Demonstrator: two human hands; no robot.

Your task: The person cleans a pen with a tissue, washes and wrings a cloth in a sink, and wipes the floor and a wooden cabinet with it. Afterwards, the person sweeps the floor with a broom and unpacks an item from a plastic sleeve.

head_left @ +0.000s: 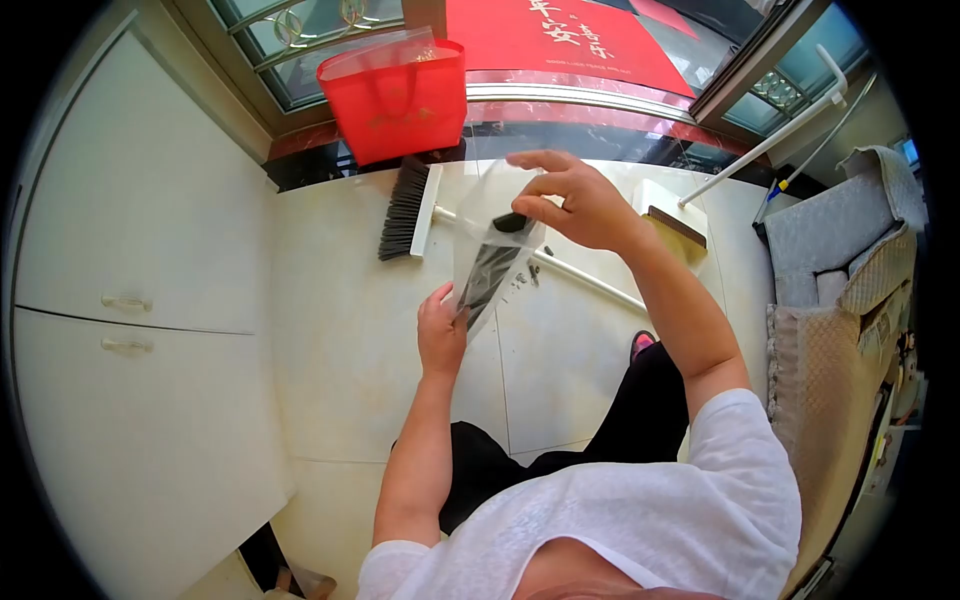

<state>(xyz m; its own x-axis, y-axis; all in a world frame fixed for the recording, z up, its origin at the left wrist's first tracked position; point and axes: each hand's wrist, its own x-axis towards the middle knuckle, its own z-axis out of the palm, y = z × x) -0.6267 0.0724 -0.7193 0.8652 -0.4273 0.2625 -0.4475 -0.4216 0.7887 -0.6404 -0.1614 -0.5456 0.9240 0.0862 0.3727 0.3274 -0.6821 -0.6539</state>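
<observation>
A clear plastic bag (478, 262) with something long and dark inside hangs between my two hands over the floor. My left hand (441, 328) is closed on its lower left side. Near the top, my right hand (578, 203) has its thumb and fingers curled at the bag's upper edge, just above a black rounded end (510, 222). Beneath the bag lies a broom (407, 212) with dark bristles, its white handle (590, 280) running to the right. Small dark debris (532, 274) is scattered on the tiles beside that handle.
A white long-handled dustpan (676, 212) stands at the right. Behind the broom, a red bag (400, 110) sits by the doorway, with a red mat (570, 50) beyond the sill. A white cabinet (140, 240) lines the left; a grey sofa (835, 235) is on the right.
</observation>
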